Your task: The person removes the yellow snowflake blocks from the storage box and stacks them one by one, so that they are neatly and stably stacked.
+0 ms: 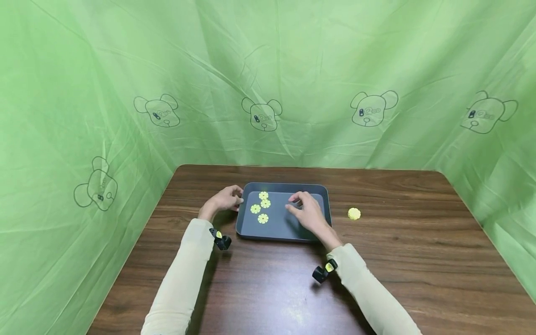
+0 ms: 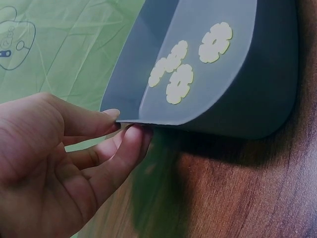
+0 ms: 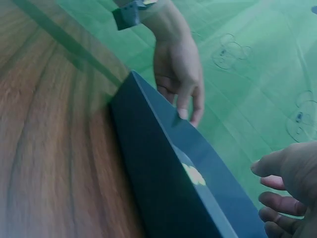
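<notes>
A dark grey rectangular tray (image 1: 278, 229) sits on the table with several flat yellow flower-shaped pieces (image 1: 263, 218) lying in its left half. My left hand (image 1: 223, 200) pinches the tray's left rim, thumb on the inner side and fingers under the outside, as the left wrist view shows closely. Over the right part of the tray hovers my right hand (image 1: 310, 213). Its thumb and fingers are bent loosely and stand apart, with nothing between them in the right wrist view. One flower piece (image 2: 215, 43) lies apart from the others, which are grouped close together.
To the right of the tray, on the brown wooden table (image 1: 418, 232), lies a small pile of yellow flower pieces (image 1: 354, 214). A green curtain (image 1: 301, 56) printed with bear heads hangs behind the table and along its sides.
</notes>
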A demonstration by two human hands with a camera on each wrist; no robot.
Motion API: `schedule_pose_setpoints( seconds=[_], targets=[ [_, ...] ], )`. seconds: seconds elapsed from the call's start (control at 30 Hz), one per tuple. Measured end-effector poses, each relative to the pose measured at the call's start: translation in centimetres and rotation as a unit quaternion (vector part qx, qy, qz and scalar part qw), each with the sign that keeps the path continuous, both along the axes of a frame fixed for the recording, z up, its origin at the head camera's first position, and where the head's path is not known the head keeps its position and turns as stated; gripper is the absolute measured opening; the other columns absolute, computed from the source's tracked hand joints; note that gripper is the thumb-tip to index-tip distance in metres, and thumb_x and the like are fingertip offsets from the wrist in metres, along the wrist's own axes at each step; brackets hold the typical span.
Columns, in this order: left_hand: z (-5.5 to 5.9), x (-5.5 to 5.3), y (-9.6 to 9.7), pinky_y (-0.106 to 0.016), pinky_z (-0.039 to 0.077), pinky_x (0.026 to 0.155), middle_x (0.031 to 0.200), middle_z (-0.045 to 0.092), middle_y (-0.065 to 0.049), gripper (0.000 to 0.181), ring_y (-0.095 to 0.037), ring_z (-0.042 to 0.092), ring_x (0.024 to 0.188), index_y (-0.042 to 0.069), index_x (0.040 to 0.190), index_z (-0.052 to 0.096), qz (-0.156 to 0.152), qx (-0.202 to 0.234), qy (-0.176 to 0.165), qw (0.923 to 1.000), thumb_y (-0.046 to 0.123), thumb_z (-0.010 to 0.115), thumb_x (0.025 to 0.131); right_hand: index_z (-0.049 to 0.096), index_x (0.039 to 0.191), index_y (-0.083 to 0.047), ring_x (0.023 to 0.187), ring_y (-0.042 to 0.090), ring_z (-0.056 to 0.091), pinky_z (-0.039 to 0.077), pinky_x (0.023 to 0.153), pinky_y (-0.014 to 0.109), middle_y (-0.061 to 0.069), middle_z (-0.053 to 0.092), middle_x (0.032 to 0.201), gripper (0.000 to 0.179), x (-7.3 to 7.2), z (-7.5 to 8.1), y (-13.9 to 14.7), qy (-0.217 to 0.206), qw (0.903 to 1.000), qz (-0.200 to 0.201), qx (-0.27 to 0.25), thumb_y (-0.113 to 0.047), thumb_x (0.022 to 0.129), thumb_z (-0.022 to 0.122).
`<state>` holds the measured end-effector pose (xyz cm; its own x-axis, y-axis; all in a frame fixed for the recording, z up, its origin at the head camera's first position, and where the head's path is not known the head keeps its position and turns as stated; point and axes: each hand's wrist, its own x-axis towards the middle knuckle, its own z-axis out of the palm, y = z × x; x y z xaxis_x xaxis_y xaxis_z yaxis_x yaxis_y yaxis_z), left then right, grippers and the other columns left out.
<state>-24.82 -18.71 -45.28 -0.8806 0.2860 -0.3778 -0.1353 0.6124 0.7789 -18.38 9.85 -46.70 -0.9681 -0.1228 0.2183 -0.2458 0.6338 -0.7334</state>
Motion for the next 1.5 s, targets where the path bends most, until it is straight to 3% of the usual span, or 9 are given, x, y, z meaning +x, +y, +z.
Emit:
schedule_pose_setpoints(
  seconds=[0.67,1.1,1.5],
  targets=[
    [0.3,0.3,0.3,-0.042,0.058,0.087,0.112,0.055,-0.029,0.039,-0.033,0.063,0.093,-0.006,0.134,0.040,0.001,0.005,-0.002,1.0000,0.002,0.048,0.097,0.066,0.101,-0.009,0.096,0.024,0.054,0.045,0.090,0.039,0.007,0.061,0.102,0.026,-1.3,-2.1,-5.4,-0.077,0.9934,0.066,0.054,-0.023,0.082,0.075],
    [0.0,0.2,0.2,-0.037,0.059,0.081,0.109,0.059,-0.026,0.038,-0.028,0.065,0.089,-0.005,0.133,0.041,0.001,-0.003,0.000,1.0000,0.003,0.049,0.097,0.068,0.096,-0.013,0.100,0.027,0.048,0.043,0.092,0.039,0.007,0.055,0.105,0.027,-1.1,-2.5,-6.7,-0.066,0.9854,0.065,0.143,-0.029,0.077,0.080],
    [0.0,0.2,0.1,-0.037,0.059,0.082,0.108,0.059,-0.025,0.038,-0.030,0.065,0.091,-0.005,0.133,0.041,0.000,-0.009,0.004,0.9999,0.003,0.049,0.097,0.064,0.082,-0.011,0.093,0.025,0.050,0.044,0.091,0.039,0.005,0.058,0.092,0.021,-0.9,-1.8,-6.2,-0.073,0.9877,0.070,0.119,-0.023,0.076,0.080]
  ],
)
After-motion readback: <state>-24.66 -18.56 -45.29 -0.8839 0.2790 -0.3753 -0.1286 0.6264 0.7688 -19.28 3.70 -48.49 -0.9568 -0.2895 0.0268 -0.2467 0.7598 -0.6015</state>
